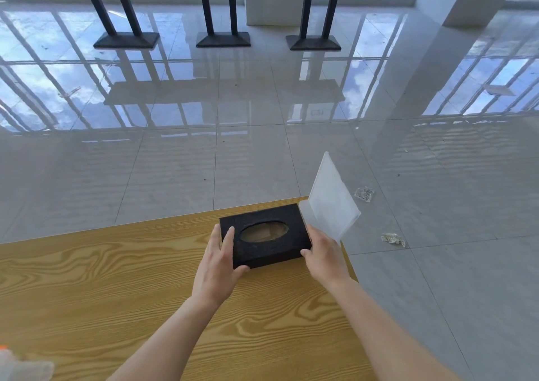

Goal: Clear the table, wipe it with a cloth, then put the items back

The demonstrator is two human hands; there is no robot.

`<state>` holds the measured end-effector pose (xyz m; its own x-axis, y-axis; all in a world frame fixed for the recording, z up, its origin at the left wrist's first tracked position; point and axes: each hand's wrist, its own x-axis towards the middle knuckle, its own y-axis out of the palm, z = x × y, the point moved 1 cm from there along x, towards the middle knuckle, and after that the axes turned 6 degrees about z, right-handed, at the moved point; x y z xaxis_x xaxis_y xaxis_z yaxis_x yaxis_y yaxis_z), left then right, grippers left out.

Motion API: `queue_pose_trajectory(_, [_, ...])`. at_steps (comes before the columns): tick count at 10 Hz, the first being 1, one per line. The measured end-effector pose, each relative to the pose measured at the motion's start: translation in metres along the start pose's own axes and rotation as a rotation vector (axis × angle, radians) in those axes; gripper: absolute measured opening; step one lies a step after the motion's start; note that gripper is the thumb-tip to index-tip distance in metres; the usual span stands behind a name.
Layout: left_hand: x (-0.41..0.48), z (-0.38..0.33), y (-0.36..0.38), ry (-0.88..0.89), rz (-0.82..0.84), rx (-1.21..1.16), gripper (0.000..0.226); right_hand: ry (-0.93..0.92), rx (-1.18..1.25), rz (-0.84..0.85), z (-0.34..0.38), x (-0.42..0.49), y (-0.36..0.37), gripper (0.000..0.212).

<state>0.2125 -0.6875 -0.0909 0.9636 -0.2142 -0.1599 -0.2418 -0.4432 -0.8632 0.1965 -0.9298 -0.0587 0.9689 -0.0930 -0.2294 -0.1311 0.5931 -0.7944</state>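
A black tissue box [268,248] with an oval opening on top lies on the wooden table [102,278] near its far right corner. My left hand [218,261] grips the box's left end, thumb on the near side and fingers over the top. My right hand [323,256] holds the right end of the box. A clear acrylic sign stand [332,202] stands upright at the table's corner, just behind my right hand and touching the box's right end.
A blurred white object with an orange tip [17,366] shows at the bottom left. The table's far edge and right edge drop to a glossy tiled floor with crumpled scraps [393,239]. Black table bases [223,40] stand far back.
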Motion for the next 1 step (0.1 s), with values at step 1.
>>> queue_pose_trajectory(1, [-0.0037, 0.0006, -0.0051, 0.000, -0.005, 0.011, 0.099, 0.004, 0.014, -0.063, -0.0059, -0.0091, -0.0015, 0.031])
